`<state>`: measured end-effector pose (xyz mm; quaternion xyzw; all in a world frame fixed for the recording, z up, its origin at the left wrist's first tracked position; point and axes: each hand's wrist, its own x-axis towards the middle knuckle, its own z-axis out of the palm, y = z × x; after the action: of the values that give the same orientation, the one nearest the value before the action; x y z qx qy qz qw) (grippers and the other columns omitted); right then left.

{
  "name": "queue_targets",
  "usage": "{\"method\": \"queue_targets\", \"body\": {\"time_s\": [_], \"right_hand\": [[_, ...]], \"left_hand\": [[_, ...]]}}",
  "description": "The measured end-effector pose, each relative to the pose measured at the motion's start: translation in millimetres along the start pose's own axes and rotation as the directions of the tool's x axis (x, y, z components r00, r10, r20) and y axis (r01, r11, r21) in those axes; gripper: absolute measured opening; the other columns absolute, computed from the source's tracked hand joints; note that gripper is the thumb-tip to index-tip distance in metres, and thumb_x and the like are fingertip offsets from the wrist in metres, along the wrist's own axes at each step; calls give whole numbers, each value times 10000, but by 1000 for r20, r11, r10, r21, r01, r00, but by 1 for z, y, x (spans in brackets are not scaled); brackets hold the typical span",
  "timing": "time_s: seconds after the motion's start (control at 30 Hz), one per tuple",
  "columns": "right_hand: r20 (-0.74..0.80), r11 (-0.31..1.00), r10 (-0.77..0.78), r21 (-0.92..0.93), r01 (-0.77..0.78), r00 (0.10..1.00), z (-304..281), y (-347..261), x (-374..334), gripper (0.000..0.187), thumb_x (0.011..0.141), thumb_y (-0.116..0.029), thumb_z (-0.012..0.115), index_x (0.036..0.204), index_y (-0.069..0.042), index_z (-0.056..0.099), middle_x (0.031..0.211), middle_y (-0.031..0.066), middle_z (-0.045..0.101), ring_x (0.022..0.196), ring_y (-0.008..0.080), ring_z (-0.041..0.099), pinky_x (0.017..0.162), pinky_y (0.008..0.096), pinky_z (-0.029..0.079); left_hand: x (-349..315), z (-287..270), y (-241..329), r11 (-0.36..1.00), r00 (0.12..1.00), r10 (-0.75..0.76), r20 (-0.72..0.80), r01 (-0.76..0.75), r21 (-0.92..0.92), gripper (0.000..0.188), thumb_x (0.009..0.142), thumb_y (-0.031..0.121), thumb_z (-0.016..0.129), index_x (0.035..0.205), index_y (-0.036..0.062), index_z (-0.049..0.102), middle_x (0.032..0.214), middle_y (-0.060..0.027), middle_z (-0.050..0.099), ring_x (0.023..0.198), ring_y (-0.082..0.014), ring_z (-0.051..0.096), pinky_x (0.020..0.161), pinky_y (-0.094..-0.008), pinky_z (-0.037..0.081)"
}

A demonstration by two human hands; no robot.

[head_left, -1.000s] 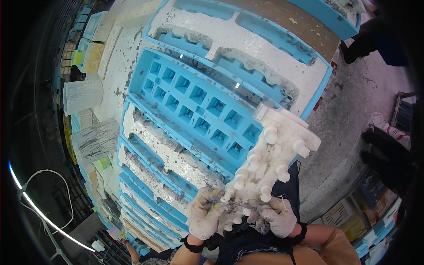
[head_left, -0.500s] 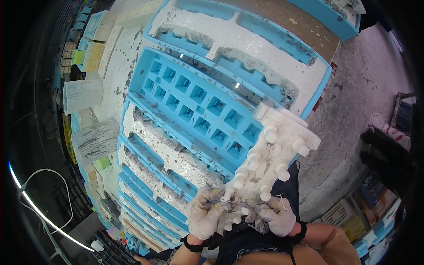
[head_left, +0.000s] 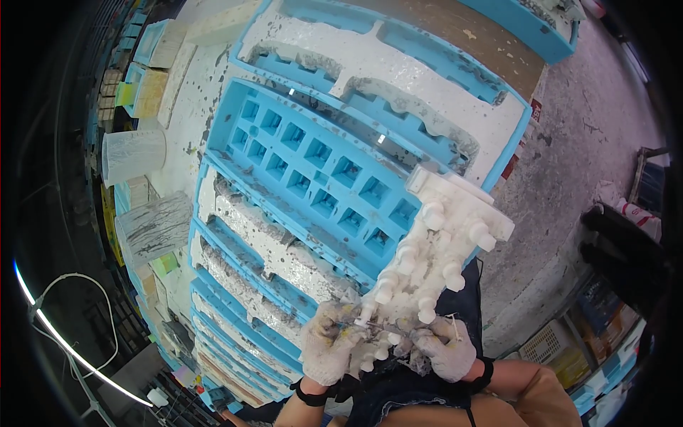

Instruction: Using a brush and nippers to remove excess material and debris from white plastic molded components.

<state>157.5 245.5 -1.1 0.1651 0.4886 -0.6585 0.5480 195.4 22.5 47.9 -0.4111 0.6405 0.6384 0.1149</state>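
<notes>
At lower centre, our gloved left hand [head_left: 331, 344] and right hand [head_left: 448, 349] curl at the near end of the knobbly white block [head_left: 427, 245], which reaches up right over the blue tray [head_left: 313, 167]. We cannot tell which grips the thin grey tool [head_left: 378, 326] between them. We'd best steady the block and press lightly, sparing its knobs [head_left: 454, 276].

worn grey floor [head_left: 548, 235] at right, curved glowing strip light [head_left: 53, 336], speckled white worktop [head_left: 210, 71]
</notes>
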Motion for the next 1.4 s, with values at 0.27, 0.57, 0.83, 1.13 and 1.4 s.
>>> {"method": "queue_targets", "body": {"time_s": [0.27,0.57,0.83,1.13,1.4], "right_hand": [[3,994,-76,-79,76,997,-4,13,-2,158,955,-104,654,1067,-12,716,1045,78,731,952,164,665,858,295,495],[32,1000,24,0,-24,999,-3,1,-2,179,947,-112,657,1076,-3,715,1004,74,735,897,148,675,808,275,512],[55,999,-43,-9,44,998,-4,-2,-2,220,940,-117,650,1097,27,703,947,76,741,829,136,671,748,265,522],[-117,938,-23,342,62,993,2,-1,-10,285,989,-87,572,1218,83,577,933,156,734,684,140,673,591,250,533],[-63,892,-1,452,29,998,3,-3,-9,234,1005,-69,570,1193,68,585,928,175,731,650,134,665,554,253,526]], "left_hand": [[-1,4,1,1000,1000,-7,-21,7,-15,280,781,11,717,1050,-54,672,1046,-79,652,909,-168,644,833,-300,518],[-1,4,-2,999,999,15,-47,-18,-49,264,790,24,715,1038,-55,673,1042,-79,666,911,-163,644,849,-305,514],[1,3,-2,997,999,52,-12,-52,-50,280,789,-1,708,1061,-50,665,1071,-85,679,926,-165,654,858,-300,519],[1,-2,-5,988,999,-31,19,34,-151,342,843,84,745,1134,-45,621,1085,-108,688,938,-168,671,839,-310,543],[-2,6,2,991,1000,17,-25,-20,-134,370,864,-60,658,1227,-47,586,1135,-112,661,971,-160,651,870,-307,523]]}}
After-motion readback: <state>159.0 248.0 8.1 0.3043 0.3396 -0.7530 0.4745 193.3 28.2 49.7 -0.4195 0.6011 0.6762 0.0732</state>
